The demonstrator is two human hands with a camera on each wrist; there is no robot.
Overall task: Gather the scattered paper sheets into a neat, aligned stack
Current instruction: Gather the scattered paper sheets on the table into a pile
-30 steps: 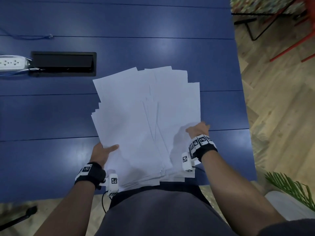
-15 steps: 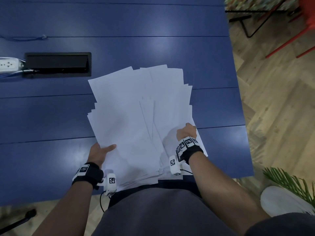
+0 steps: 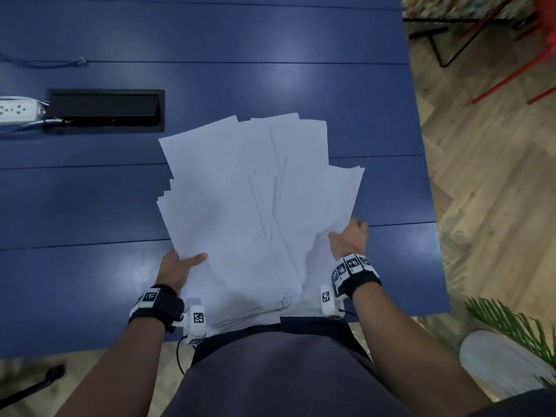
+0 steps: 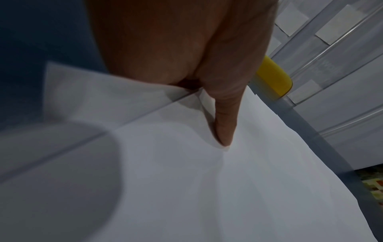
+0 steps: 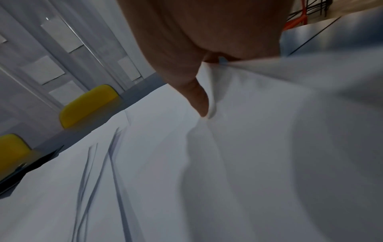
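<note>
Stretching away under my arms is the blue table (image 3: 90, 206), a smooth, faintly glossy top split by thin straight seams, its right edge dropping off to pale wooden herringbone floor (image 3: 481, 191). On it, right in front of me at the near edge, lies the fan of white paper sheets (image 3: 240, 206): thin, matte rectangles, overlapping and skewed, far corners splayed at different angles and near ends bunched into a ragged layered edge that juts past the table toward my waist. My left hand (image 3: 177, 267) grasps the fan's left side, thumb (image 4: 225, 129) pressed flat on top while the rest of the hand disappears beneath the sheets. My right hand (image 3: 349, 240) pinches the right side, thumb (image 5: 200, 101) on top and the paper buckling into soft folds around it. Farther back on the left sits a black rectangular cable hatch (image 3: 105, 111) sunk into the tabletop, and beside it a white power strip (image 3: 18, 109) with thin wires.
</note>
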